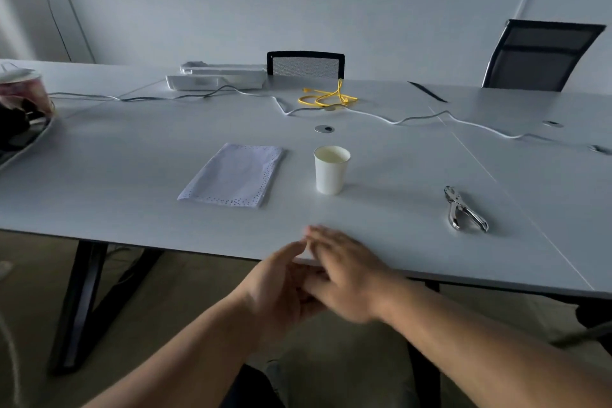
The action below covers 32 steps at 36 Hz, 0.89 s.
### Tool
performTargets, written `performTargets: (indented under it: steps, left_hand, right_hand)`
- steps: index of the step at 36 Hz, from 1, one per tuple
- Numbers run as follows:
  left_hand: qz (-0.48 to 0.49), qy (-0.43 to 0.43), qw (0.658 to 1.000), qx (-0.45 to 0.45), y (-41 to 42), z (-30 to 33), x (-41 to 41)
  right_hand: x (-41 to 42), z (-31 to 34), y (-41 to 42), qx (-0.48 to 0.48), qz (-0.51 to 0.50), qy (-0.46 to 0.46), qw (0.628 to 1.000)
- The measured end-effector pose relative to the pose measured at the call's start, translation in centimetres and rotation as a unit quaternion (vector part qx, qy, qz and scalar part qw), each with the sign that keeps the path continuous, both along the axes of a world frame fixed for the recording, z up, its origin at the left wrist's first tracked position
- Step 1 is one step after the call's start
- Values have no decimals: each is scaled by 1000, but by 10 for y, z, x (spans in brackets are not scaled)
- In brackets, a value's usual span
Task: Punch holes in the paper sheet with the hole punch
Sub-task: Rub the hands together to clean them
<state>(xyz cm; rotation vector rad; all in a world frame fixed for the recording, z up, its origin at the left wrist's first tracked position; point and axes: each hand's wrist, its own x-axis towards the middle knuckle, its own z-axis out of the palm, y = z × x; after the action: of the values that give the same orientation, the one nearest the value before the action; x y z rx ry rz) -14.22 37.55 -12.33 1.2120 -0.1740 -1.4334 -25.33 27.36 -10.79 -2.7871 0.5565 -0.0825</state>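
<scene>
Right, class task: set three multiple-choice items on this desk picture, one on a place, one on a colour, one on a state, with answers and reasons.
1. Where does the silver metal hole punch lie on the white table?
A. On the paper
B. Right of the white paper cup
C. Inside the cup

2. What colour is the coiled cable at the far side?
A. Yellow
B. Red
C. Green

3. What is the state of the white paper sheet?
A. Crumpled into a ball
B. Held in a hand
C. Lying flat, holes already along its edges

Answers: 1 B, the punch lies apart from and right of the cup. 2 A, the coil is bright yellow. 3 C, dots run along the near and right edges, and the left hand and right hand touch only each other.
</scene>
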Motion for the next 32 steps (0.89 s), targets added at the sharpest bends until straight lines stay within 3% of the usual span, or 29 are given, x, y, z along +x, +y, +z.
performTargets:
  steps: [3,6,8,11,18,22,26,29,32]
  left_hand:
    - [-1,31,999,-17,1,1,1]
    - [22,38,999,-6,-1,3,2]
    - [41,40,998,4,-1,3,3]
    - [47,43,998,3,1,3,5]
    - [43,52,998,5,4,5,12]
    - [43,53,998,-4,8,2,21]
    - [31,87,996,-17,12,2,21]
    - [39,62,997,-4,7,0,17]
    - [54,54,997,3,4,-2,11]
  right_hand:
    - [-7,4,16,133,45,-39,989]
    - [-8,12,-3,282,-18,-162,945]
    - [-4,14,-30,265,-84,-205,938]
    - [6,14,-66,202,-143,-142,958]
    - [42,-1,-59,22,-70,2,997]
    - [36,0,-17,89,10,-30,996]
    - [3,0,9,228,98,-43,968]
    - [-19,9,-12,314,-14,-152,937]
    - [-37,9,-62,249,-174,-239,922]
